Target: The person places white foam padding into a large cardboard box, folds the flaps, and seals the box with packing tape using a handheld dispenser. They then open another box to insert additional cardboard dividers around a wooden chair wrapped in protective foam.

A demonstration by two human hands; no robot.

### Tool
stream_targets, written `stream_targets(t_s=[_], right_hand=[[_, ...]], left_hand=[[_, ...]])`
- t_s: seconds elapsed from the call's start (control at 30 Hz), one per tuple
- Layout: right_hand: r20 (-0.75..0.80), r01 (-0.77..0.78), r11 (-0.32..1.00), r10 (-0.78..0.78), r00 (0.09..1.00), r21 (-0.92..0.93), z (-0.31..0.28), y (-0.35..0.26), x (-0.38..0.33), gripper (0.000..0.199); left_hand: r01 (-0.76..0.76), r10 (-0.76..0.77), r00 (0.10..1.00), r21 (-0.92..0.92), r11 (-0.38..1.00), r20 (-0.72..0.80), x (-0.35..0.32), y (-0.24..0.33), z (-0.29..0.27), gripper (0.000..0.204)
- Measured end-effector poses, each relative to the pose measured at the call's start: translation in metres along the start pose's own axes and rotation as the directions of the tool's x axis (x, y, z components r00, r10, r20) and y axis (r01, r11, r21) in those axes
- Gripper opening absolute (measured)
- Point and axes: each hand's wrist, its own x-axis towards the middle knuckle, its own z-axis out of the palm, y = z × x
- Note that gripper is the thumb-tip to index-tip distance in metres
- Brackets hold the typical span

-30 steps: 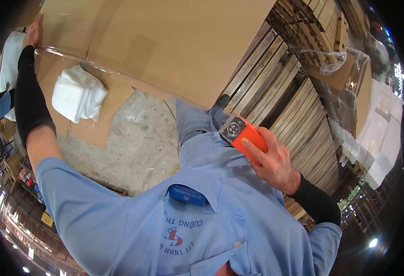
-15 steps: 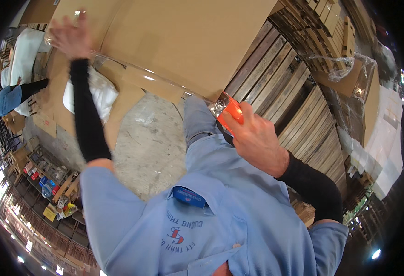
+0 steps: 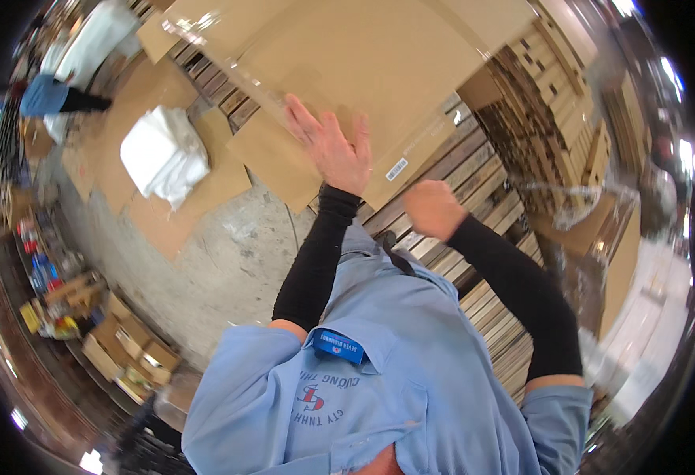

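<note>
A large brown cardboard box (image 3: pixel 355 59) lies in front of me on wooden slats. Shiny clear tape (image 3: pixel 232 67) runs along its left part. My left hand (image 3: pixel 335 150) lies with fingers spread on the box's near part, left of a small white barcode label (image 3: pixel 396 169). Just right of the box's near corner, my right hand (image 3: pixel 436 210) is closed in a fist above the slats (image 3: pixel 474 170). Whatever its fingers may hold is hidden.
A folded white bundle (image 3: pixel 164 154) rests on flat cardboard (image 3: pixel 205 178) at the left. Stacked cardboard pieces (image 3: pixel 533 95) and film-wrapped goods (image 3: pixel 588 222) stand on the right. Another person (image 3: pixel 47 95) is far left. Small cartons (image 3: pixel 130 340) lie lower left.
My left hand has come from the far left to the near part of the box. My right hand has moved slightly right and up; the orange tape dispenser it held no longer shows.
</note>
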Motion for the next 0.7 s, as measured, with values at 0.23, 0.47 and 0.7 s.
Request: stream_targets(t_s=[0.23, 0.47, 0.7], right_hand=[[-0.107, -0.023, 0.254, 0.485, 0.868, 0.967, -0.003, 0.103, -0.048, 0.06], [-0.267, 0.62, -0.37, 0.667, 0.695, 0.692, -0.082, 0.142, -0.003, 0.044], [-0.361, 0.721, -0.179, 0.77, 0.526, 0.67, -0.08, 0.151, 0.131, 0.051]], left_hand=[[0.228, -0.268, 0.96, -0.319, 0.92, -0.087, -0.041, 0.028, 0.009, 0.074], [0.145, -0.161, 0.985, -0.215, 0.966, -0.058, -0.059, 0.037, -0.001, 0.08], [0.184, -0.205, 0.977, 0.267, 0.946, 0.052, 0.119, -0.045, 0.007, 0.058]])
